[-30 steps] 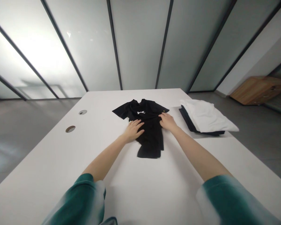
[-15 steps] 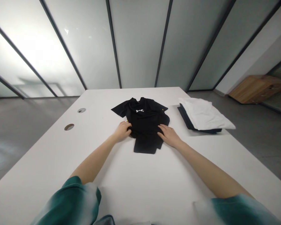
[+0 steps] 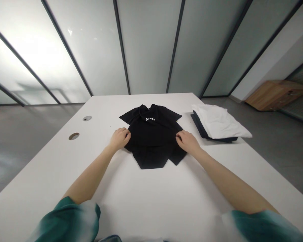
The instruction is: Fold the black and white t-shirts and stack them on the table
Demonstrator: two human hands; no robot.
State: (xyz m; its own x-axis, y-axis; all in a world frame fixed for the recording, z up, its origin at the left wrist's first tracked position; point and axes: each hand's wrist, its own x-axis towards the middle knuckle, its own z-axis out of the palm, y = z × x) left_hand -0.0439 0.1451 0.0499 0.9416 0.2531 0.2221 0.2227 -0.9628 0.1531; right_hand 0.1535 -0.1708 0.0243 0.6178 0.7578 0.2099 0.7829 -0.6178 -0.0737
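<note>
A black T-shirt (image 3: 153, 137) with small white lettering near its collar lies on the white table (image 3: 151, 198), its body spread wide. My left hand (image 3: 120, 138) is closed on the shirt's left side edge. On the right side edge, my right hand (image 3: 188, 142) pinches the cloth with curled fingers. Both forearms reach out from green and white sleeves at the bottom of the view.
A stack of folded clothes, white (image 3: 218, 124) on top of dark, lies on the table to the right of the shirt. Two round holes (image 3: 74, 136) are in the tabletop at the left. Frosted glass panels stand behind; a wooden cabinet (image 3: 275, 94) sits far right.
The hands moved from the shirt's middle out to its side edges and took hold there. The shirt's bunched lower part has been drawn apart and is now wider.
</note>
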